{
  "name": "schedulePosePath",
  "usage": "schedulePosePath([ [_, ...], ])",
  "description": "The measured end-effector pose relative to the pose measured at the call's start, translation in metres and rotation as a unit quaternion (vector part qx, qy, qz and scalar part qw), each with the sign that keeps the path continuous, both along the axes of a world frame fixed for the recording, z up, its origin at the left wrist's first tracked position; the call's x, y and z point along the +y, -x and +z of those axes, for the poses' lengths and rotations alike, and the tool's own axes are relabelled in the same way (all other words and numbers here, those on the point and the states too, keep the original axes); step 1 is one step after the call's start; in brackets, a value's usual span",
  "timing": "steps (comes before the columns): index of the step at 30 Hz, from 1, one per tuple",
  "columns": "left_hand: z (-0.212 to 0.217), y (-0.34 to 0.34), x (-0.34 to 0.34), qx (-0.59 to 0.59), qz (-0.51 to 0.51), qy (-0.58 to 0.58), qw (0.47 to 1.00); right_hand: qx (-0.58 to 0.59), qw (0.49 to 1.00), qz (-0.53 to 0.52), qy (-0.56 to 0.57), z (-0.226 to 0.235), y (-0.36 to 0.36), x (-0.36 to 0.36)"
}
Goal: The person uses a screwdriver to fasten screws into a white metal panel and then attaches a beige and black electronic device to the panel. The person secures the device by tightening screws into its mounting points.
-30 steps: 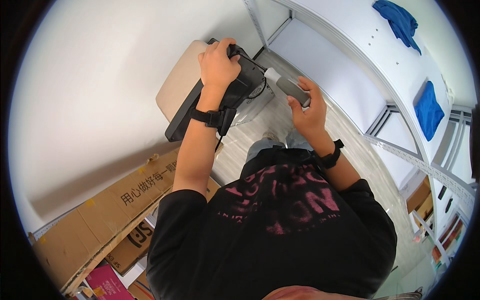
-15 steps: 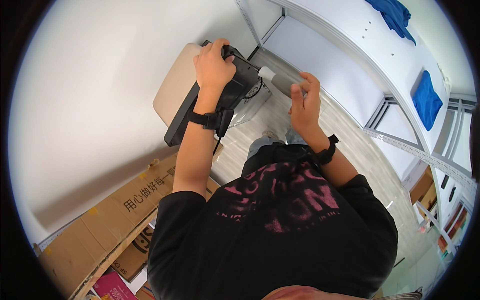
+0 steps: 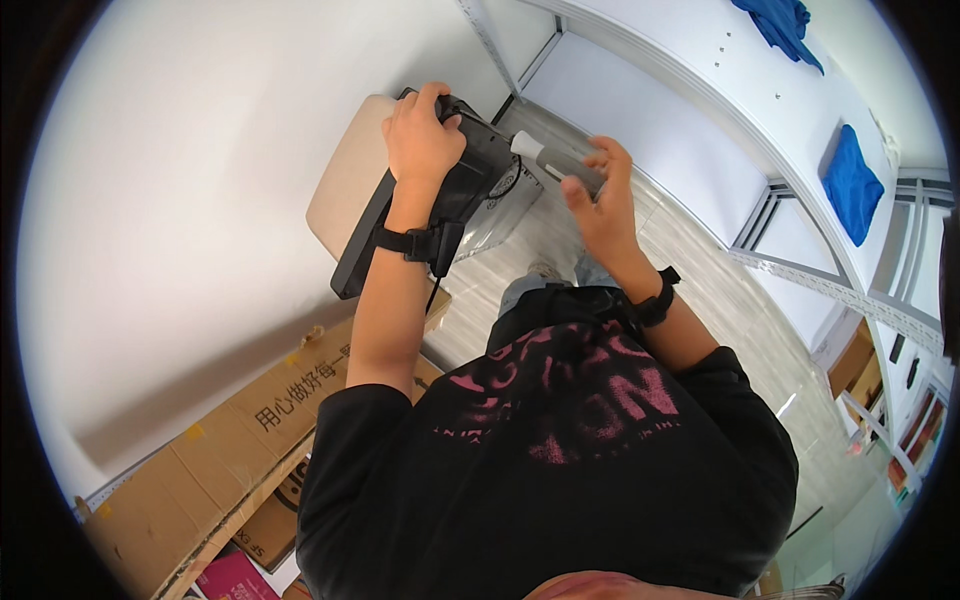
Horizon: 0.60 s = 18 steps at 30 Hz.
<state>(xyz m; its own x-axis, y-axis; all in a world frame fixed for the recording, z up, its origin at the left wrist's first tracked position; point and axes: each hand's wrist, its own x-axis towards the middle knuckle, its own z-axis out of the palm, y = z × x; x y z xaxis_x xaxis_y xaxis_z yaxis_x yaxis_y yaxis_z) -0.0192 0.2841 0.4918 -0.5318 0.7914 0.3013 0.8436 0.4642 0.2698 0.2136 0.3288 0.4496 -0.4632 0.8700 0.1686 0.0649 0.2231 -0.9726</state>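
My left hand (image 3: 422,140) is closed over the upper edge of a black, box-like device (image 3: 480,165). Behind the device a beige panel with rounded corners (image 3: 345,165) stands close to the wall. In my right hand (image 3: 608,205) is a screwdriver (image 3: 555,160) with a grey and white handle. Its thin shaft runs toward the device near my left fingers; where the tip sits I cannot make out. The right thumb and fingers are loosely spread about the handle's rear end. A black cable (image 3: 515,178) loops at the device's right side.
A long cardboard box (image 3: 220,430) lies at the lower left, with a smaller carton (image 3: 268,530) and a pink box (image 3: 235,580) below it. White shelving with a metal frame (image 3: 690,80) runs along the right and carries blue cloths (image 3: 853,185). Pale floor (image 3: 470,310) shows around my feet.
My right fingers have loosened and spread around the screwdriver handle, and the hand has shifted slightly left. My left hand keeps its grip on the black device.
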Motion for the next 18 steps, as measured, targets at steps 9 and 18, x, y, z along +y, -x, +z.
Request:
schedulePosePath([
  [9, 0.005, -0.008, 0.001, -0.004, 0.012, 0.014, 1.0, 0.008, 0.998, 0.0, 0.065, -0.01, -0.001, 0.002],
  [18, 0.005, -0.01, -0.001, 0.008, 0.006, -0.001, 1.0, 0.01, 0.999, -0.016, 0.048, -0.009, -0.004, -0.001],
])
